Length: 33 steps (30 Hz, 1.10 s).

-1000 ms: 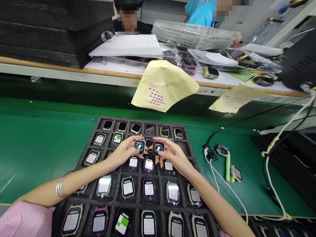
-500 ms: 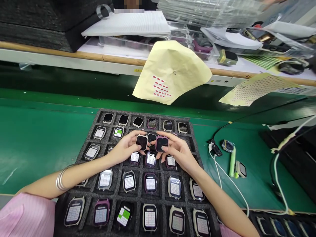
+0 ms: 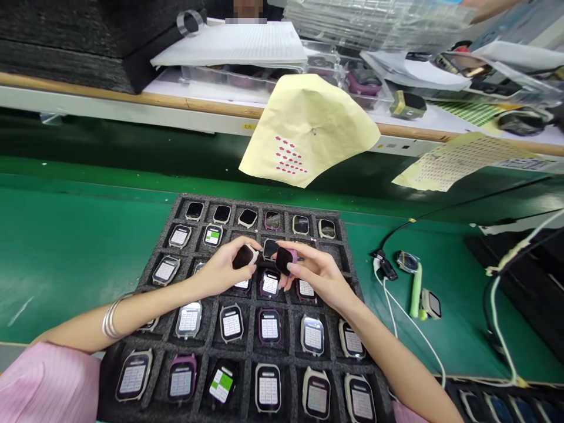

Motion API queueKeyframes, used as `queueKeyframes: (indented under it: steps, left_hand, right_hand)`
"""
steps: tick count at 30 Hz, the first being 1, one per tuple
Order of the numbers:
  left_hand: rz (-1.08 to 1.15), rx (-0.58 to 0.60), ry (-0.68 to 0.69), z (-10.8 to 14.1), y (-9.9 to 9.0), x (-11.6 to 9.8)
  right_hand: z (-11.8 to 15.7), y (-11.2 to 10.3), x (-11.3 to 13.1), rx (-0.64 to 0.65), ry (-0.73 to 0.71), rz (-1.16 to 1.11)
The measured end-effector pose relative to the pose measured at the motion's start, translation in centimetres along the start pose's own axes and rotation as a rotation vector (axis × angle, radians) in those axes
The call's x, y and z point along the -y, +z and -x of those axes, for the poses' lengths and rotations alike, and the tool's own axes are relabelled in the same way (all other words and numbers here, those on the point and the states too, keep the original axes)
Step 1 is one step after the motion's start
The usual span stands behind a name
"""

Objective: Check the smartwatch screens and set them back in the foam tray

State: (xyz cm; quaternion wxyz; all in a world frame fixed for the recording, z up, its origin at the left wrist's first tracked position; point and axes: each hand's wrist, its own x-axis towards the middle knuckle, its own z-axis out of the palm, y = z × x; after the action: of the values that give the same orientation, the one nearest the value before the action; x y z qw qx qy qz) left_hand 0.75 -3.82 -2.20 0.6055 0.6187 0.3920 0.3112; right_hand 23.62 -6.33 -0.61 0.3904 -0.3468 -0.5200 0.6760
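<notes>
My left hand [image 3: 231, 264] grips a light-coloured smartwatch [image 3: 245, 257] with a dark screen, thumb and fingers on its edges. In my right hand [image 3: 315, 267] is a purple smartwatch [image 3: 285, 260], its dark screen tilted towards the left. Both are held over the middle of a black foam tray [image 3: 251, 367] divided into compartments. Between the two hands a dark-screened watch [image 3: 270, 249] lies in the tray. Just below, a purple watch [image 3: 269, 283] shows a lit white screen. Many compartments hold watch bodies without straps; my hands and forearms hide some of them.
The tray rests on a green bench [image 3: 79, 235]. To the right lie white cables [image 3: 409, 320], a green strip [image 3: 416, 291] and a loose watch [image 3: 430, 304]. Yellow paper [image 3: 317, 117] hangs from the shelf edge above. Another tray of watches [image 3: 497, 405] stands at lower right.
Both held watches have turned: the screens faced me before, and now each is tilted, showing more of its side. The hands stay over nearly the same spot.
</notes>
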Motion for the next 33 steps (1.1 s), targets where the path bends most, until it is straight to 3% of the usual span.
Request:
queueKeyframes:
  steps: [10, 16, 25, 33]
  left_hand:
    - [0.001, -0.058, 0.068, 0.0, 0.3, -0.2]
    - [-0.041, -0.006, 0.062, 0.1, 0.0, -0.1]
    - [-0.038, -0.007, 0.098, -0.3, 0.6, 1.2]
    - [-0.039, -0.024, 0.083, -0.1, 0.7, 1.0]
  right_hand:
    - [-0.1, -0.2, -0.2, 0.029, -0.012, -0.022]
    - [0.1, -0.4, -0.1, 0.010, 0.030, -0.033]
    - [0.4, -0.6, -0.7, -0.050, 0.020, -0.044]
    - [0.5, 0.0, -0.1, -0.090, 0.009, -0.054]
